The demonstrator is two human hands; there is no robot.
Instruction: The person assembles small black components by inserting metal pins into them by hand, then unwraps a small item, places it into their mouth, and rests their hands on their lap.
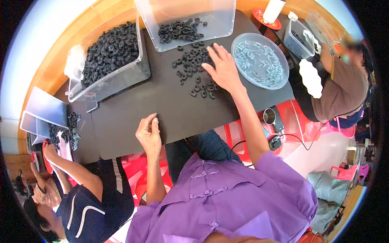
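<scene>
My right hand (pixel 224 69) lies over a loose spread of small black ring-shaped parts (pixel 190 64) on the dark table, its fingers stretched out and apart. Several of these parts sit right beside and under its fingertips. A smaller cluster of black parts (pixel 204 90) lies nearer to me, below the hand. At the table's front edge, my left hand (pixel 149 137) is held with curled fingers and the thumb near the index finger. Whether anything is inside that hand is hidden.
A clear bin (pixel 109 90) heaped with black parts (pixel 111 50) stands left. A tipped clear bin (pixel 219 28) spills similar parts at the back. A round tray (pixel 239 75) of small clear pieces is right. Co-workers sit at left (pixel 87 202) and right (pixel 344 89).
</scene>
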